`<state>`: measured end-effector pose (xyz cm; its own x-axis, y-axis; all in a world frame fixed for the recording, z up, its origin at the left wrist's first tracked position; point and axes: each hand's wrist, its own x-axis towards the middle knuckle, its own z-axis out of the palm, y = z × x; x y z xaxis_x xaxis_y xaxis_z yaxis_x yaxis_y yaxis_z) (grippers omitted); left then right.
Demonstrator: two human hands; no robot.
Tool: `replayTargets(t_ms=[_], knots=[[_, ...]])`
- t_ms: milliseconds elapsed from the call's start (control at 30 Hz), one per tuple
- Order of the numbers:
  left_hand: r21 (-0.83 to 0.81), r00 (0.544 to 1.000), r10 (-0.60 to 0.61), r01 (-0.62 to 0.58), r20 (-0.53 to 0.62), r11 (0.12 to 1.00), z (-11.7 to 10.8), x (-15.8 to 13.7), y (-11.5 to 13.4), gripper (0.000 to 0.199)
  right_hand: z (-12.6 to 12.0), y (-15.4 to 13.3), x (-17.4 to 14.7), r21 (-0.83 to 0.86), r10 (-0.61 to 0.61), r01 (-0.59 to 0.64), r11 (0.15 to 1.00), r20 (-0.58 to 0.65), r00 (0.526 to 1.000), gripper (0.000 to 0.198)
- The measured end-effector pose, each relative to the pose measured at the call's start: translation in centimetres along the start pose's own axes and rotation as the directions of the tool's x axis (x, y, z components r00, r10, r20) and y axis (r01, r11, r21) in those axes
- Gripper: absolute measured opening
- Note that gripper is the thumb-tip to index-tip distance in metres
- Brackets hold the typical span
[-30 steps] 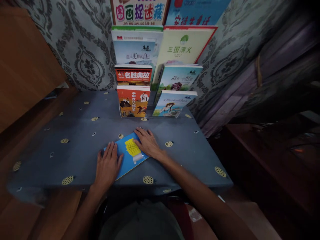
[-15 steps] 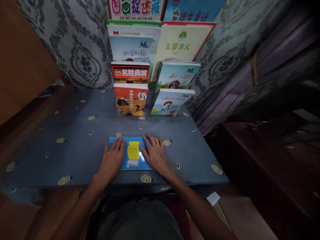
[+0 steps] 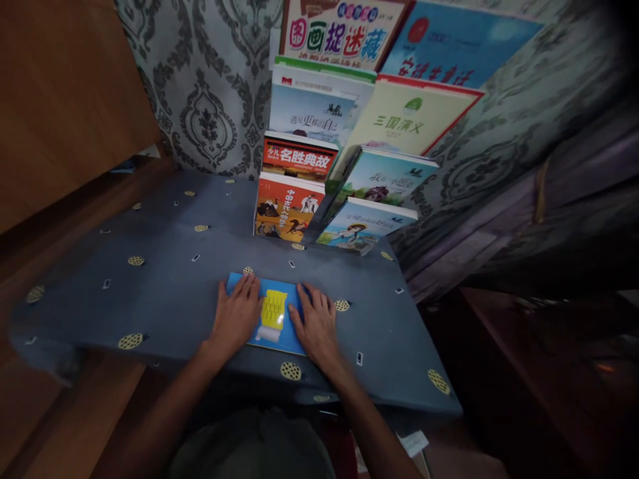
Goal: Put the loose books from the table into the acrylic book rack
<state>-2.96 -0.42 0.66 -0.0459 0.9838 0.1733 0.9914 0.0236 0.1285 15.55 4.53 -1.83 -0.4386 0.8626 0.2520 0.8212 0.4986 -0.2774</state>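
Observation:
A blue book (image 3: 279, 338) with a yellow text panel lies flat and closed near the front of the cloth-covered table (image 3: 164, 293). Across its left end rests my left hand (image 3: 238, 308), palm down with fingers stretched out. My right hand (image 3: 317, 326) lies on the right end, its fingers spread and its thumb on the cover. The yellow panel shows between the two hands, while both short ends of the book are partly hidden under them.
Behind the book stands a tiered rack with several books, among them an orange one (image 3: 287, 209) and a light blue one (image 3: 357, 229). Patterned wallpaper (image 3: 207, 123) covers the wall. A wooden cabinet (image 3: 70, 100) is at the left, a purple curtain (image 3: 479, 226) at the right.
The view has turned and tilted, so the rack and table appear shifted to the right and slanted. Both hands stay on the blue book, which has not visibly moved on the table.

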Motion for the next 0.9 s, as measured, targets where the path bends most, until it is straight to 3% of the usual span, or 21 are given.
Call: replayTargets(t_ms=[167, 433, 567, 700, 800, 900], knots=[[-0.01, 0.993, -0.112, 0.112, -0.022, 0.994, -0.4, -0.9, -2.8, 0.047, 0.2, 0.1, -0.1, 0.007, -0.005, 0.005, 1.0, -0.015, 1.0, 0.049], [-0.021, 0.991, -0.111, 0.11, -0.08, 0.994, 0.7, -1.1, -3.4, 0.048, 0.4, 0.2, -0.1, -0.02, -0.007, 0.006, 1.0, -0.034, 0.999, 0.047], [0.059, 0.99, -0.031, 0.04, -0.139, 0.997, 2.3, -1.2, -2.5, 0.05, 0.2, 0.0, 0.0, -0.035, 0.008, -0.009, 0.999, -0.035, 0.999, 0.044], [0.086, 0.971, 0.124, -0.108, -0.205, 0.99, 5.0, -1.5, 0.5, 0.059, 0.0, -0.7, 0.0, -0.045, 0.015, -0.017, 0.999, -0.04, 0.999, 0.043], [0.107, 0.937, 0.21, -0.187, -0.281, 0.977, 6.8, -1.6, 2.1, 0.06, 0.2, -1.6, -0.3, 0.003, -0.077, 0.077, 0.997, -0.037, 0.996, 0.042], [0.119, 0.909, 0.234, -0.205, -0.345, 0.971, 7.8, -1.6, 1.9, 0.056, 0.9, -2.2, -0.5, 0.077, -0.187, 0.189, 0.979, -0.032, 0.982, 0.046]])
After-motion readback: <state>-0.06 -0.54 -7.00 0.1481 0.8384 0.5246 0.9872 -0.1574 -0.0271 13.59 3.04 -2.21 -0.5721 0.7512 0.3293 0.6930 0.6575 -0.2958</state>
